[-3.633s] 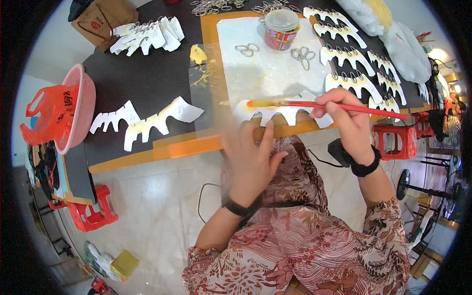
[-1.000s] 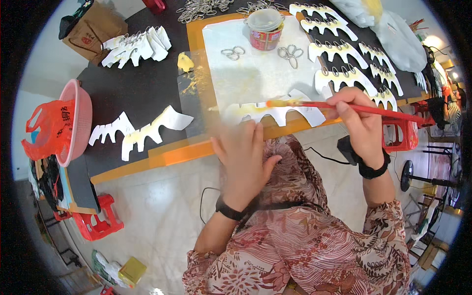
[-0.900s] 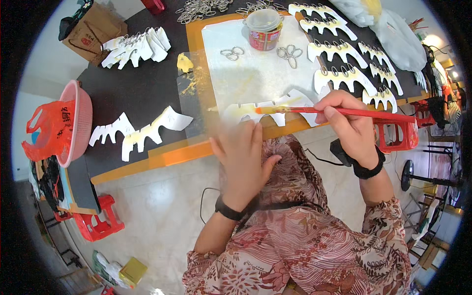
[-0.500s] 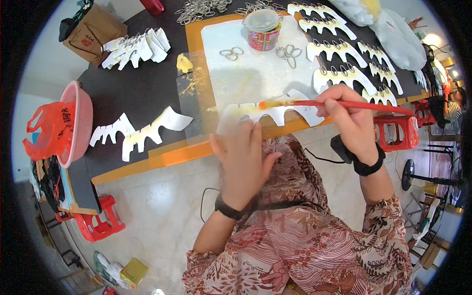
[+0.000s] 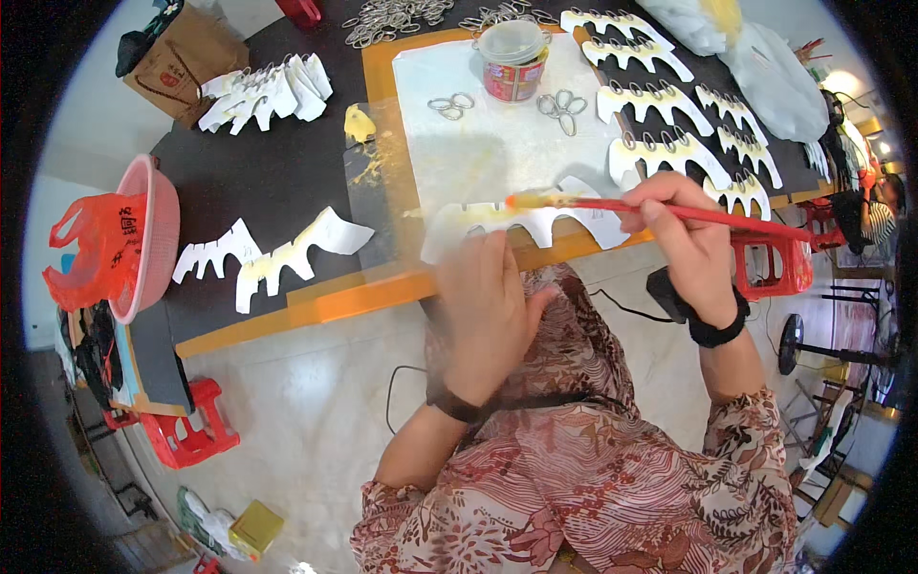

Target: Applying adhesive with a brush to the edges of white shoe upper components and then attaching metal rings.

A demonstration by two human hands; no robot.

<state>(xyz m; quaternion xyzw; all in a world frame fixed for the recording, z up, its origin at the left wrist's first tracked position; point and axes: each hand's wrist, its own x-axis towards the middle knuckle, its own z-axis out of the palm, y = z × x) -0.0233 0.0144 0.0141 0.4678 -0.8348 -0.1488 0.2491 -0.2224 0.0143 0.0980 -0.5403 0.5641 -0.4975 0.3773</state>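
Note:
My right hand [image 5: 684, 234] is closed around the red handle of a paintbrush [image 5: 660, 208]. The brush's yellow-stained tip lies over the upper edge of a white cut-out piece [image 5: 540, 230] with arched notches at the table's near edge. Yellow colour shows along that edge. Somewhat blurred, my left hand [image 5: 488, 311] has its fingers stretched toward the piece's lower edge and its thumb apart; whether the fingertips touch it cannot be made out. To the left, two similar cut-outs [image 5: 304, 256] overlap on the dark table, without rings.
A tub [image 5: 513, 72] stands on white paper [image 5: 449, 158], with loose metal rings [image 5: 564, 103] nearby. Ringed cut-outs [image 5: 660, 100] line the right; others [image 5: 268, 94] are bunched at back left. A pink basin [image 5: 158, 239] and paper bag [image 5: 186, 67] stand left. A red stool [image 5: 770, 263] is at right.
My left hand has shifted slightly right and toward me, its fingers drawing back from the piece's left part. The brush has barely moved.

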